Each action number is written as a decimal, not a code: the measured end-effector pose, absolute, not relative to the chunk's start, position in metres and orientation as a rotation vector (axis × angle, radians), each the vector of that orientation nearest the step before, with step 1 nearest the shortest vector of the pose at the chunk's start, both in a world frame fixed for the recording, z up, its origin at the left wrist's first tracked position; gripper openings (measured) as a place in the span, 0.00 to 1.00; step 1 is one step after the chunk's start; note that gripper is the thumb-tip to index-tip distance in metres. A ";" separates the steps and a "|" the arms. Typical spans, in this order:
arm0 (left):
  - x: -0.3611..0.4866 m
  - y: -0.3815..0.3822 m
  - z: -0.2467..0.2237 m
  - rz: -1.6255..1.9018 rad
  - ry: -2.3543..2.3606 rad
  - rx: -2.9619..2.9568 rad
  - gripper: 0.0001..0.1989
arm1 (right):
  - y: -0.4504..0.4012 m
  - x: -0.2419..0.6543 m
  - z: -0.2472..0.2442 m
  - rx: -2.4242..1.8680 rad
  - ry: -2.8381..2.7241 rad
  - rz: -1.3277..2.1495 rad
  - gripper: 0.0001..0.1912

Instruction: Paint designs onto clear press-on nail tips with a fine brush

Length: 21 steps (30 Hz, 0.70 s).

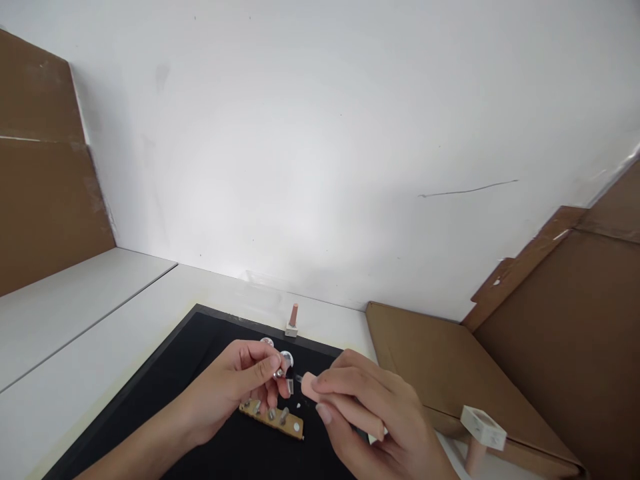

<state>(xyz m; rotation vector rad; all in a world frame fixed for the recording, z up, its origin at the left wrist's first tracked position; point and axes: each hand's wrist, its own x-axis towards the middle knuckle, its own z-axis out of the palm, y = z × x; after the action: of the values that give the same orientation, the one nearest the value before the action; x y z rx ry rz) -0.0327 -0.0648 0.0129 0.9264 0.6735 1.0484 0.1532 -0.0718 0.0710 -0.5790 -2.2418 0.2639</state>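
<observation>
My left hand [250, 373] is closed, with a small shiny silvery piece [279, 375] pinched between thumb and forefinger; its kind is unclear. In my right hand [385, 413] lies a pink finger-shaped rod [350, 412], its far end a narrow, clear-looking tip pointing at my left fingers. A small gap separates that tip from the silvery piece. Below my left hand lies a tan strip [295, 427] bearing several greyish upright pieces, partly hidden by my fingers. Two small round white-rimmed items, one of them a disc [287, 357], sit just behind my left fingertips.
A black mat [210, 333] covers the white table [187, 280]. At its back edge stands a pink peg on a white block [291, 329]. Another white block [483, 427] with a pink stem is at right, beside a flat cardboard box [425, 347]. A white wall [300, 133] rises behind.
</observation>
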 end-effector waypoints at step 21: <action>-0.032 -0.064 0.012 1.074 0.719 0.965 0.19 | -0.073 0.157 0.070 -0.605 -2.317 0.278 0.15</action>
<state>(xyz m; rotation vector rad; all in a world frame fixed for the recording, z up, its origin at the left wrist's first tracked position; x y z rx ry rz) -0.0315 -0.0642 0.0124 0.9648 0.7192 1.0735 0.1566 -0.0730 0.0698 -0.6054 -2.3168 0.2778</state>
